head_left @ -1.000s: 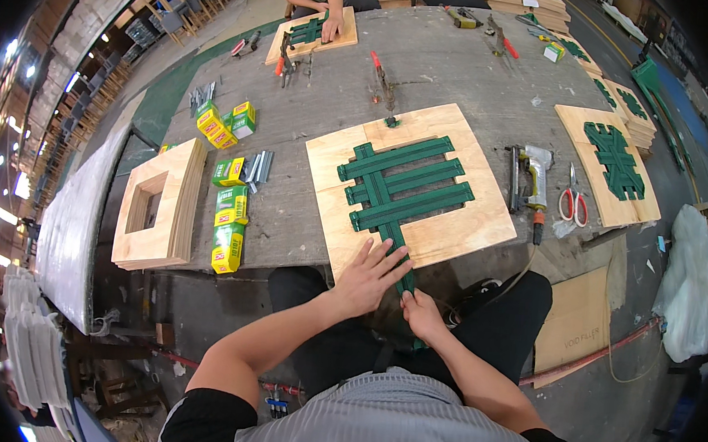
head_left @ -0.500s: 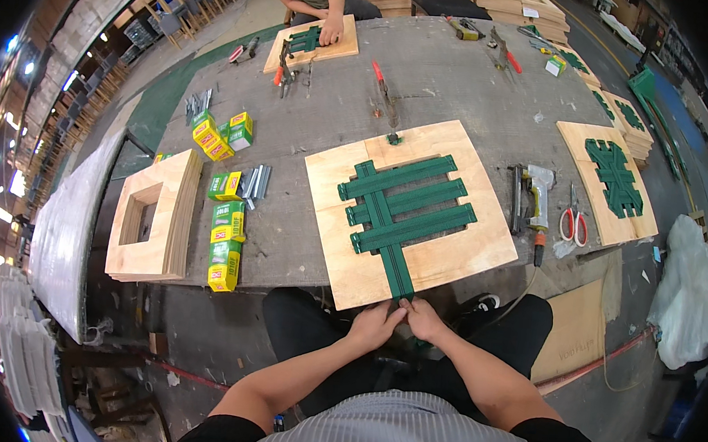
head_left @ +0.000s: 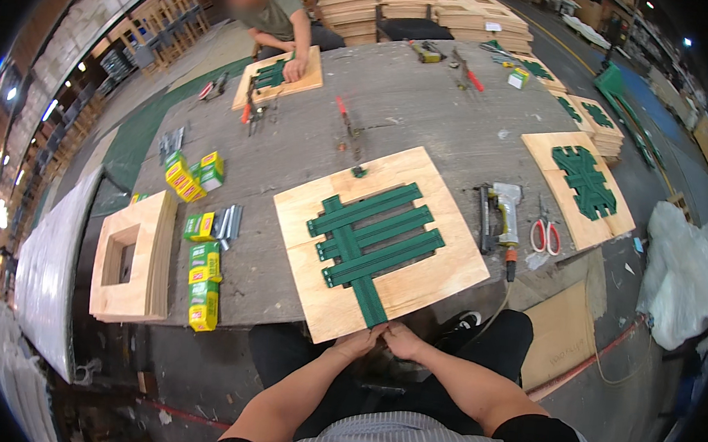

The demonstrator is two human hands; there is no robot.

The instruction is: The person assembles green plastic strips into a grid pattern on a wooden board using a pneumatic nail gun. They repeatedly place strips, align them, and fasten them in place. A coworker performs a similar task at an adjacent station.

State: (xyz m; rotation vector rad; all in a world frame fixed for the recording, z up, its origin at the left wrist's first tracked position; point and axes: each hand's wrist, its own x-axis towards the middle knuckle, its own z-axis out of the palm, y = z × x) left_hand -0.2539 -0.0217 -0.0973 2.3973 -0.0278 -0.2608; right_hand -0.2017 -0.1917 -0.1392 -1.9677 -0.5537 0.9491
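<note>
Before me a square plywood board [head_left: 299, 242] lies on the table, its front corner at the table's edge. Three green webbing straps run across it side by side, and another green webbing strap [head_left: 371, 303] crosses them and comes down to the board's near edge. My left hand [head_left: 357, 342] and my right hand [head_left: 402, 340] are close together there, fingers closed on the strap's near end. The fingertips are partly hidden beneath the edge.
A staple gun [head_left: 499, 216] with a hose and red-handled scissors [head_left: 546, 228] lie right of the board. Left are staple boxes [head_left: 205, 264] and stacked wooden frames [head_left: 134, 259]. A strapped board [head_left: 616, 227] lies far right. Across the table a co-worker's hand [head_left: 296, 69] rests on another board.
The view has tilted and shifted, so the table sits lower and more left in the picture. My hands stay at the strap's near end, closer to the board's edge.
</note>
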